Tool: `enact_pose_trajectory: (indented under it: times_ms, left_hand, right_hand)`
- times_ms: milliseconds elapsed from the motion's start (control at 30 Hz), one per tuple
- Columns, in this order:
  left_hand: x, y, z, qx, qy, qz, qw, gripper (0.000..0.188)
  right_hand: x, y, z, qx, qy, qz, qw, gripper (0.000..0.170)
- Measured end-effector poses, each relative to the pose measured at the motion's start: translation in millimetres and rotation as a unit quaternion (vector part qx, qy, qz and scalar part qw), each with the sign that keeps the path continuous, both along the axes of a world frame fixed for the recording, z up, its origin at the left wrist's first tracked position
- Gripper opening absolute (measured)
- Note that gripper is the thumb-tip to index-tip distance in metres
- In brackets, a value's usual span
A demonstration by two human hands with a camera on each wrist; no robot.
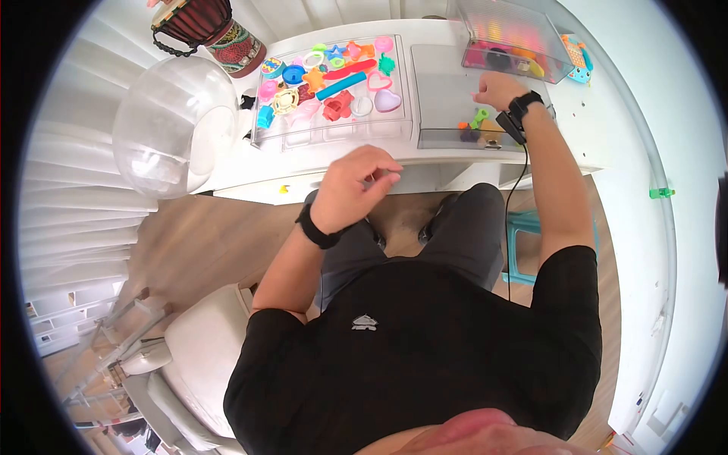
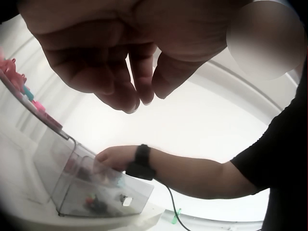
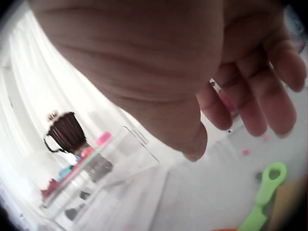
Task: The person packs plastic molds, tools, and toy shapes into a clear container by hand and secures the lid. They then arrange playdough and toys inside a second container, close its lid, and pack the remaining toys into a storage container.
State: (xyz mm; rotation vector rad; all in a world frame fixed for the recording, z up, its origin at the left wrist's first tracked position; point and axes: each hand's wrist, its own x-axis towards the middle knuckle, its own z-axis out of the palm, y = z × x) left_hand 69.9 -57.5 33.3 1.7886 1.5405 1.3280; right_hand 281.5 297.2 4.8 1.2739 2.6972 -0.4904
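Note:
My left hand [image 1: 355,182] hovers in front of the table edge. Its fingers are loosely bent, and a gap shows between thumb and fingertips in the left wrist view. Inside the right-hand clear plastic box [image 1: 455,138] hangs my right hand [image 1: 500,91], fingers relaxed and nothing between them. Beneath it lie a light green plastic toy piece with a ring-shaped end [image 3: 273,174], small pink bits [image 3: 245,151] and an orange piece [image 1: 463,126]. To the left of this box, a clear tray [image 1: 262,144] bears colourful plastic shapes, among them a blue stick [image 1: 341,86] and a red one [image 1: 349,70].
A second clear box [image 1: 523,34] with pink and yellow contents stands at the back right, beside an orange-and-blue toy [image 1: 578,59]. A transparent bowl-shaped dome [image 1: 163,129] and a patterned drum [image 1: 227,45] occupy the left end. A cable [image 1: 509,227] trails from the right wrist.

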Motion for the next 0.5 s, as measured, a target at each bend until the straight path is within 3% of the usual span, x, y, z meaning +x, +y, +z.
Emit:
enact_pose_trajectory:
  times_ms: [33,100,167,233,333,500]
  left_hand:
    - [4.0,-2.2,-1.4,-0.013,-0.002,-0.011,1.0,0.015]
    - [8.2,-5.8,-3.3,-0.021,-0.007,-0.014,1.0,0.015]
    - [9.1,-8.3,-6.3,-0.035,0.005,-0.022,0.999,0.014]
    - [8.4,-10.8,-7.2,-0.039,0.001,-0.019,0.999,0.014]
    - [5.9,-11.2,-11.8,-0.04,-0.007,-0.016,0.999,0.014]
    - [6.0,-11.0,-17.3,-0.037,-0.007,-0.017,0.999,0.013]
  right_hand:
    - [-6.1,11.6,-4.9,0.003,-0.002,0.001,1.0,0.044]
    - [-18.4,29.5,-12.4,-0.021,-0.169,0.134,0.976,0.039]
    - [-21.0,36.3,-20.0,-0.037,-0.187,0.138,0.972,0.039]
    - [-28.0,30.8,-16.0,-0.149,-0.182,0.159,0.959,0.037]
    - [-41.0,16.9,-13.3,-0.208,-0.199,0.144,0.947,0.034]
    - [-56.4,9.6,-15.0,-0.224,-0.25,0.164,0.928,0.031]
